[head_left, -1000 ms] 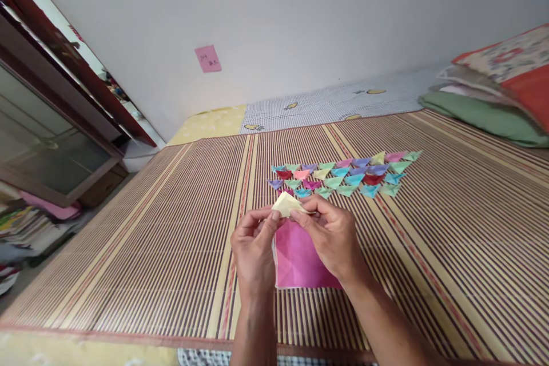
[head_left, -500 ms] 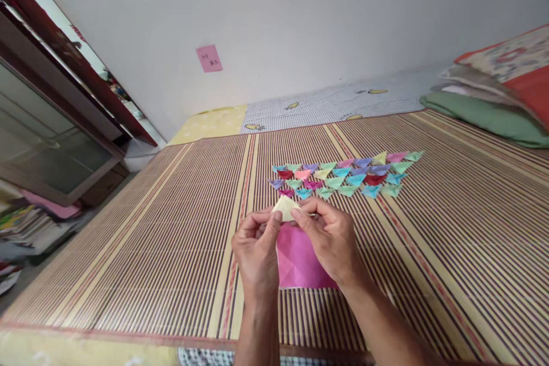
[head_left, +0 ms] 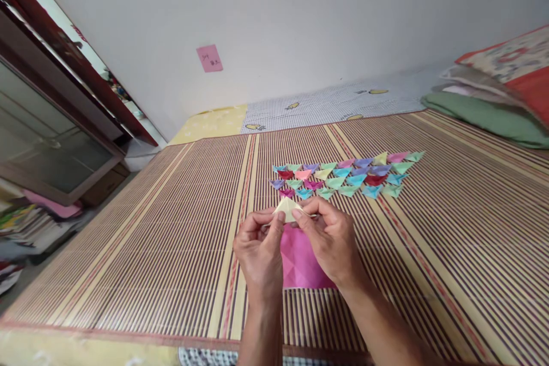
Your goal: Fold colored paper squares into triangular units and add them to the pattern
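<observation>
Between both hands I hold a small piece of pale yellow folded paper (head_left: 287, 209), its pointed top facing away from me. My left hand (head_left: 262, 240) pinches its left side between thumb and fingers. On the right side, my right hand (head_left: 330, 234) grips it the same way, thumb on the near face. Under the hands lies a bright pink sheet of paper (head_left: 303, 263), creased and partly covered by them. Just beyond stand rows of small folded paper boats (head_left: 335, 182) in many colours. The fingertips behind the yellow paper are hidden.
A striped bamboo mat (head_left: 171, 240) covers the bed. At the far right are a green folded cloth (head_left: 484, 117) and a red patterned pillow (head_left: 529, 86). A pink note (head_left: 210, 58) hangs on the wall. Stacked books (head_left: 30, 223) and a glass-paned door (head_left: 47, 131) are at left.
My left hand has shifted slightly to the right, with the yellow paper tilting a little. Both hands keep their pinch; the boats and pink sheet stay put.
</observation>
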The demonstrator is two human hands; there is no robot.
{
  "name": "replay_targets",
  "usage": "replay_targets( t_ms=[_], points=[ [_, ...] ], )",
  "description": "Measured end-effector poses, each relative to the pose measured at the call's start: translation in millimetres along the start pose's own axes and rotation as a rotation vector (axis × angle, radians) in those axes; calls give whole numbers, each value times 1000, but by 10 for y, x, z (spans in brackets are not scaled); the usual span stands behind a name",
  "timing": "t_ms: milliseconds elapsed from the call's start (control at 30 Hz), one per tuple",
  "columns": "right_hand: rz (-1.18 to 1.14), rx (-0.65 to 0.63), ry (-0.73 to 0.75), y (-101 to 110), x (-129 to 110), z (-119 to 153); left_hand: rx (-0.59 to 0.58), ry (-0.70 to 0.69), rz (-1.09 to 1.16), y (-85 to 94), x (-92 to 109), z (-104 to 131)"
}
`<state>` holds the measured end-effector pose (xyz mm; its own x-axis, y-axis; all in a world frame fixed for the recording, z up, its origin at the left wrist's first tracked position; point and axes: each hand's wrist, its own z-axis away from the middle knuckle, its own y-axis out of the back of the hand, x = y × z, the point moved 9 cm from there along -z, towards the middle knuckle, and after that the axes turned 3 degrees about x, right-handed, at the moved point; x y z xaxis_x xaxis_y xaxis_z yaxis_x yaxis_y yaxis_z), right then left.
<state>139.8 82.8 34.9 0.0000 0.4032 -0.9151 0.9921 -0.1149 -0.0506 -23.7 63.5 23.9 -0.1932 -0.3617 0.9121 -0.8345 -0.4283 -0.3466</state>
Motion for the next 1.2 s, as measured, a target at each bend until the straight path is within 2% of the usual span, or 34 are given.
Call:
replay_targets(
  t_ms=[733,1000,1200],
  points=[
    [70,24,4,-2,-14,5,7,-36,-61,-3,31,49],
    [124,15,57,-12,-80,-7,0,98,31,-4,-116,-14],
    [149,-37,126,-57,-131,0,-92,189,2,-17,-193,-29]
  ],
)
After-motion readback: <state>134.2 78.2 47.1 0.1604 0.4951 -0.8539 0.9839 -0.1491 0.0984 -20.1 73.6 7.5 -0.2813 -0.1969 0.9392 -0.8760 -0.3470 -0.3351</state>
